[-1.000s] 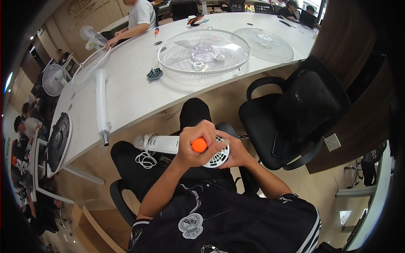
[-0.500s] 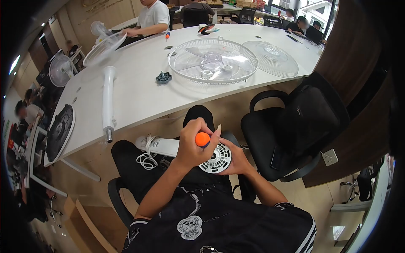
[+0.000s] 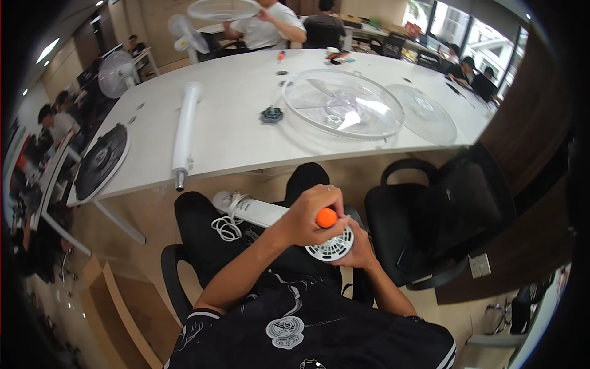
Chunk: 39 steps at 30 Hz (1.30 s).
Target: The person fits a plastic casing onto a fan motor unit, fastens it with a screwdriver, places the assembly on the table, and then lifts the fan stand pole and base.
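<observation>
Across my lap lies a white fan body [image 3: 261, 212] with a coiled white cord [image 3: 227, 228] at its far left end. My left hand [image 3: 307, 215] is wrapped round a screwdriver with an orange handle end [image 3: 326, 218], held over the round slotted motor housing [image 3: 333, 247]. The screwdriver's tip is hidden. My right hand [image 3: 361, 249] grips the right side of that housing, its fingers partly out of sight.
On the white table [image 3: 236, 138] are a white pole [image 3: 186, 129], a dark knob [image 3: 271, 115], a clear fan blade in a ring grille [image 3: 344, 104], another grille [image 3: 424, 107] and a black round base [image 3: 103, 161]. A black chair [image 3: 399, 215] stands right. A co-worker [image 3: 267, 27] holds a grille.
The view has shifted, so the table and my hands sit further right in it. My left hand has turned slightly on the screwdriver. Across the table, the co-worker has raised a grille.
</observation>
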Available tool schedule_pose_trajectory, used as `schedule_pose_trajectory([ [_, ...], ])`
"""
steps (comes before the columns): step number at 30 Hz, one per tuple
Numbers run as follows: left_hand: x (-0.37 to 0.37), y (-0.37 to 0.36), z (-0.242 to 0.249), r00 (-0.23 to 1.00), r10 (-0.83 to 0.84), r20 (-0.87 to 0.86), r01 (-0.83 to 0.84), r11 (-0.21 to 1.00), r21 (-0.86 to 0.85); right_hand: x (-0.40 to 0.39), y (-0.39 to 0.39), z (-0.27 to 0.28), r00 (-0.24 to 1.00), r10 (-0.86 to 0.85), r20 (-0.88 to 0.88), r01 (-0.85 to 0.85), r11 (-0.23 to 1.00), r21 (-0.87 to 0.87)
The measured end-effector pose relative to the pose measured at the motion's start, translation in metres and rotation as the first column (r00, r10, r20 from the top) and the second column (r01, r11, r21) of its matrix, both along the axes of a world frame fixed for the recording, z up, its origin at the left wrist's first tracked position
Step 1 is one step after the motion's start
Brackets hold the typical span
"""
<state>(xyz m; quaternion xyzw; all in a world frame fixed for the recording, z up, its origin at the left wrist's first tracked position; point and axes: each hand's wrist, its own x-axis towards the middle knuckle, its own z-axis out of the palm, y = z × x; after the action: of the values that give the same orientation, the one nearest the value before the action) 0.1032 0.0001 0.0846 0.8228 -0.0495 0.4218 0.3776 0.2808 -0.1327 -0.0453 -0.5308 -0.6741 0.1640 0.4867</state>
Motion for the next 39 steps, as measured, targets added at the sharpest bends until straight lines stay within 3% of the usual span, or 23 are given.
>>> schedule_pose_trajectory([
  [2, -0.006, -0.009, 0.011, 0.98, 0.199, -0.014, -0.197, 0.977, 0.082, 0.001, 0.001, -0.005, 0.999, -0.016, -0.04, 0.015, 0.999, -0.039],
  [3, -0.006, -0.013, 0.013, 0.923, 0.383, 0.035, -0.383, 0.907, 0.176, 0.001, 0.002, -0.008, 0.999, 0.016, -0.034, -0.017, 0.999, -0.036],
  [4, -0.009, -0.017, 0.015, 0.911, 0.411, 0.04, -0.411, 0.894, 0.176, 0.002, 0.001, -0.011, 0.999, 0.002, -0.05, -0.005, 0.999, -0.053],
  [6, -0.017, -0.021, 0.018, 0.765, 0.617, -0.183, -0.538, 0.769, 0.346, 0.003, 0.002, -0.017, 0.997, -0.026, -0.078, 0.019, 0.996, -0.089],
  [8, -0.013, -0.018, 0.012, 0.752, 0.652, -0.1, -0.592, 0.734, 0.334, 0.002, 0.003, -0.018, 0.99, 0.013, -0.143, -0.017, 1.0, -0.023],
  [10, -0.014, -0.012, 0.005, 0.908, 0.417, -0.043, -0.377, 0.856, 0.353, 0.009, 0.004, -0.028, 0.997, 0.011, -0.076, -0.023, 0.988, -0.155],
  [13, -0.016, -0.01, 0.007, 0.938, 0.334, -0.093, -0.27, 0.871, 0.41, 0.0, 0.002, -0.013, 0.999, -0.004, 0.044, 0.007, 0.997, -0.081],
  [14, -0.016, -0.007, 0.007, 0.929, 0.358, -0.095, -0.291, 0.864, 0.411, -0.01, 0.002, -0.004, 0.985, 0.024, -0.171, -0.046, 0.992, -0.121],
  [16, -0.018, -0.003, 0.007, 0.945, 0.314, -0.095, -0.254, 0.884, 0.392, -0.005, 0.005, -0.017, 0.979, 0.025, -0.204, -0.054, 0.989, -0.135],
  [22, -0.047, 0.007, 0.032, 0.848, 0.524, -0.082, -0.461, 0.805, 0.375, -0.011, 0.006, -0.019, 0.983, 0.045, -0.179, -0.044, 0.999, 0.011],
  [23, -0.059, 0.007, 0.047, 0.839, 0.535, -0.096, -0.494, 0.824, 0.277, -0.011, 0.007, -0.018, 0.991, 0.04, -0.126, -0.035, 0.998, 0.046],
  [28, -0.144, 0.042, 0.089, 0.847, 0.53, -0.047, -0.53, 0.832, -0.166, -0.013, 0.009, -0.016, 0.981, 0.055, -0.186, -0.05, 0.998, 0.033],
  [29, -0.157, 0.061, 0.067, 0.722, 0.692, -0.024, -0.669, 0.688, -0.281, -0.011, 0.01, -0.017, 0.987, 0.062, -0.149, -0.057, 0.998, 0.039],
  [30, -0.184, 0.074, 0.072, 0.825, 0.553, 0.116, -0.476, 0.791, -0.384, -0.01, 0.01, -0.018, 0.992, 0.063, -0.113, -0.058, 0.997, 0.043],
  [31, -0.212, 0.083, 0.072, 0.743, 0.669, -0.036, -0.605, 0.647, -0.463, -0.009, 0.01, -0.018, 0.992, 0.06, -0.107, -0.055, 0.997, 0.048],
  [33, -0.251, 0.109, 0.058, 0.587, 0.809, -0.01, -0.671, 0.48, -0.564, -0.003, 0.012, -0.025, 0.981, 0.083, -0.178, -0.073, 0.996, 0.06],
  [36, -0.305, 0.156, 0.015, 0.385, 0.916, -0.114, -0.693, 0.206, -0.691, -0.002, 0.012, -0.022, 0.976, 0.08, -0.201, -0.082, 0.997, -0.004],
  [37, -0.317, 0.171, -0.005, 0.406, 0.902, -0.146, -0.696, 0.202, -0.689, 0.002, 0.012, -0.027, 0.986, 0.061, -0.156, -0.059, 0.998, 0.013],
  [39, -0.34, 0.201, -0.041, 0.286, 0.932, -0.224, -0.688, 0.037, -0.724, 0.003, 0.015, -0.028, 0.992, 0.05, -0.116, -0.046, 0.998, 0.04],
])
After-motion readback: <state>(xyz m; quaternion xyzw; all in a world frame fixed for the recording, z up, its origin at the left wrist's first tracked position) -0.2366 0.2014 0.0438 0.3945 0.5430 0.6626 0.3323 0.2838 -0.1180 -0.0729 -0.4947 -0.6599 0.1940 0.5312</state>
